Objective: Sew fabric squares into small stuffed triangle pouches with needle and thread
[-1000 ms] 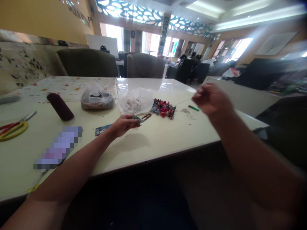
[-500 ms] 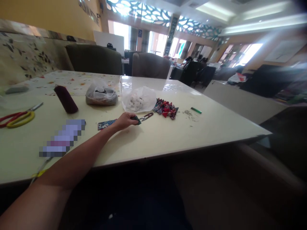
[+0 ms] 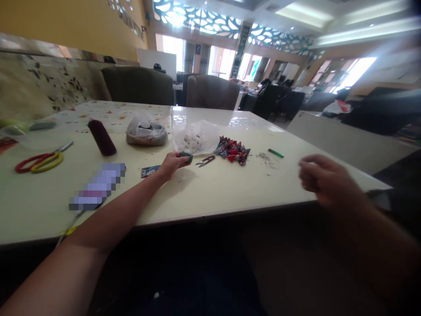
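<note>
Between the thumb and fingers of my left hand (image 3: 171, 165) is a small dark green fabric piece (image 3: 187, 157), held just above the table. Thread snips (image 3: 205, 161) lie to the right of it. A patterned fabric piece (image 3: 149, 171) lies partly behind my left wrist. My right hand (image 3: 325, 177) is raised over the table's right side, fingers closed together and slightly blurred; whatever they may pinch is too small to make out. Nearest to it are a green stick-like object (image 3: 276, 153) and some thread scraps (image 3: 268, 159). A heap of small red and patterned fabric pieces (image 3: 233, 150) sits mid-table.
White stuffing lies on a plastic bag (image 3: 205, 136). Left of it stand a tied plastic bag (image 3: 146, 131) and a dark maroon thread cone (image 3: 102, 137). Red-and-yellow-handled scissors (image 3: 41, 162) and a pixelated phone-shaped object (image 3: 98, 186) lie left. Chairs (image 3: 213, 91) line the table's far side.
My right hand has come into view at the right. My left hand still holds the green fabric piece, now turned and a little higher. The whole view has shifted slightly.
</note>
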`<action>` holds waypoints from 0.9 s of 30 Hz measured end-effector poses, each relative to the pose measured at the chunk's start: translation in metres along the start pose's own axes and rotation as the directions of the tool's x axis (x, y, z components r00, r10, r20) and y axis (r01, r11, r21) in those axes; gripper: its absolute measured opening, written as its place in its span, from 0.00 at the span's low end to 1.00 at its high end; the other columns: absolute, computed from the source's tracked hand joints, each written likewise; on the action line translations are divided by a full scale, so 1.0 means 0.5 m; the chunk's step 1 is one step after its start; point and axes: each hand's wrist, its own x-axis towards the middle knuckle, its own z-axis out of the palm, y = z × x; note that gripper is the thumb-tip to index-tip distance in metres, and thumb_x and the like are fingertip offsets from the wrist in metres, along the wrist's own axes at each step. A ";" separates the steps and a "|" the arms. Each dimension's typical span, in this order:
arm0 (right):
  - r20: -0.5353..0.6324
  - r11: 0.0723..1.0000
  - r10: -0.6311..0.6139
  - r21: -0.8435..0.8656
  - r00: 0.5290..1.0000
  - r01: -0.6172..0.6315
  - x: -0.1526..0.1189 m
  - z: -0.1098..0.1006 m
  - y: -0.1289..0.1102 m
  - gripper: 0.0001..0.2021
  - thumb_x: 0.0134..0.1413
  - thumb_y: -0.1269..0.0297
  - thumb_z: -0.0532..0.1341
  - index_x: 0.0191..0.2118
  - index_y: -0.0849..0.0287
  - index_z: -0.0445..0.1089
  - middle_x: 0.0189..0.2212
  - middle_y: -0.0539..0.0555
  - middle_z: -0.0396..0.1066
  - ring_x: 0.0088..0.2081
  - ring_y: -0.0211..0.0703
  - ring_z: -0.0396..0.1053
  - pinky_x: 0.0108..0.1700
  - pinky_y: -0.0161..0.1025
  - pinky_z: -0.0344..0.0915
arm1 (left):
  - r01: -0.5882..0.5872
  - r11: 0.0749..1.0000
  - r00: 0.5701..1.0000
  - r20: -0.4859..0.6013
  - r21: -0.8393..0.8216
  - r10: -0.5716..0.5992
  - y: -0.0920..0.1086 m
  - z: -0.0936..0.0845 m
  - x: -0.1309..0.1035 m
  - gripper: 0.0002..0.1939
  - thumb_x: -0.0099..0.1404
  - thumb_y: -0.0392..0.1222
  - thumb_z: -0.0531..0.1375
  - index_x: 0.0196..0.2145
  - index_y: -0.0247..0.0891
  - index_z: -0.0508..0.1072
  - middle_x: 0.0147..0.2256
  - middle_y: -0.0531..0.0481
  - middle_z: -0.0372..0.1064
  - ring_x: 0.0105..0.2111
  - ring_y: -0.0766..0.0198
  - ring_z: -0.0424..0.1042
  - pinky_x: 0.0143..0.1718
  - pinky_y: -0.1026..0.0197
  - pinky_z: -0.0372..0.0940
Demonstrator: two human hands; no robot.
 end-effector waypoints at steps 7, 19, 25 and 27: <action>0.403 0.989 0.104 0.057 0.909 -0.138 0.004 0.304 0.013 0.13 0.50 0.56 0.67 0.32 0.56 0.63 0.23 0.48 0.68 0.17 0.30 0.55 0.17 0.31 0.50 | -0.039 0.999 0.999 -0.007 -0.010 0.039 -0.013 0.008 -0.007 0.15 0.41 0.40 0.74 0.25 0.30 0.77 0.27 0.48 0.74 0.31 0.63 0.72 0.46 0.51 0.68; 0.552 0.963 0.120 0.138 0.825 -0.232 0.071 0.554 0.047 0.20 0.40 0.50 0.69 0.33 0.59 0.67 0.16 0.41 0.53 0.16 0.28 0.47 0.16 0.30 0.42 | -0.178 0.984 0.980 -0.092 0.021 0.179 0.004 0.000 -0.003 0.12 0.48 0.42 0.71 0.28 0.31 0.76 0.26 0.50 0.74 0.30 0.65 0.72 0.43 0.55 0.70; 0.607 0.974 -0.047 0.204 0.793 -0.098 0.112 0.601 0.075 0.16 0.44 0.50 0.67 0.31 0.58 0.69 0.18 0.43 0.55 0.19 0.30 0.48 0.19 0.32 0.45 | -0.184 0.979 0.961 -0.195 0.087 0.198 0.011 -0.015 0.001 0.15 0.48 0.46 0.71 0.27 0.33 0.76 0.26 0.52 0.73 0.30 0.64 0.72 0.42 0.57 0.69; 0.627 0.981 -0.099 0.191 0.773 -0.029 0.123 0.610 0.083 0.14 0.47 0.52 0.66 0.31 0.58 0.69 0.18 0.43 0.55 0.20 0.31 0.49 0.21 0.32 0.46 | -0.182 0.978 0.954 -0.222 0.102 0.201 0.012 -0.020 0.003 0.15 0.49 0.47 0.72 0.28 0.33 0.76 0.26 0.52 0.73 0.30 0.64 0.72 0.42 0.57 0.69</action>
